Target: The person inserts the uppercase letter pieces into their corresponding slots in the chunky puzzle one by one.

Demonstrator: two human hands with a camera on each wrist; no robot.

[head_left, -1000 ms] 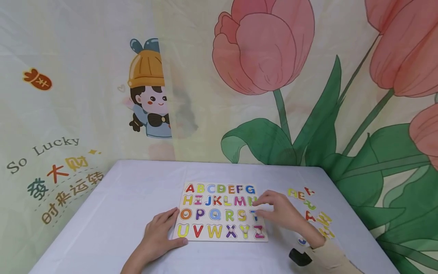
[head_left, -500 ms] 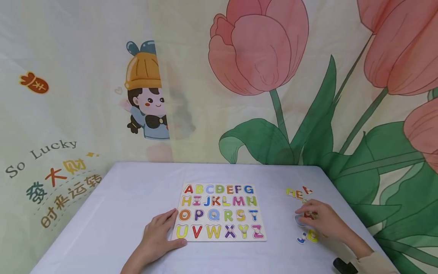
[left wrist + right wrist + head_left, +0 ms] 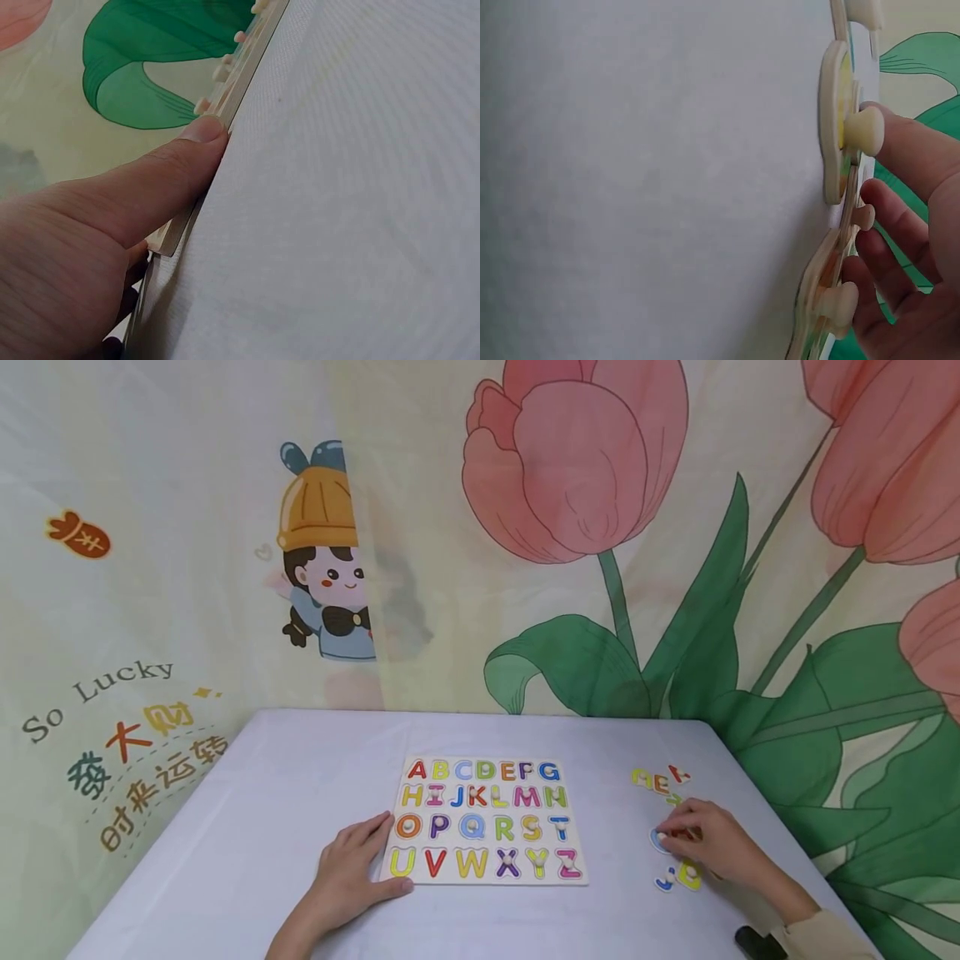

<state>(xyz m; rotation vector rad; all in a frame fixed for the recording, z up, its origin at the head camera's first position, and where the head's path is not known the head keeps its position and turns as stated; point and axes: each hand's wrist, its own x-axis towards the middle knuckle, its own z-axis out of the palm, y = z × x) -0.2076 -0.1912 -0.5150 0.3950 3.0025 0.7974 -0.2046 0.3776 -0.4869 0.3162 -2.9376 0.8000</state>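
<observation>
A letter puzzle board (image 3: 517,882) lies on the table, filled with rows of coloured letters from A to Z, many with knobs. My left hand (image 3: 345,870) holds its lower left corner, fingers along the left side. In the left wrist view, the thumb (image 3: 165,176) presses on the edge. My right hand (image 3: 723,847) is low over the loose letter pieces, thumb and fingertips apart. A blue-edged piece (image 3: 657,840) shows right at its thumb. In the right wrist view, a yellow piece's knob (image 3: 865,131) overlaps the thumb, and another knob (image 3: 836,306) sits near the lower fingers.
Around the right hand lie a yellow letter (image 3: 641,778), an orange E (image 3: 660,785), a red letter (image 3: 678,774), a blue J (image 3: 664,880) and a yellow letter (image 3: 689,877). White cloth (image 3: 247,827) covers the table. Behind it hangs a printed backdrop (image 3: 427,527).
My right hand has left the board's right side and moved right, over the loose letters, where it has stayed for the last half second. The left hand keeps its place.
</observation>
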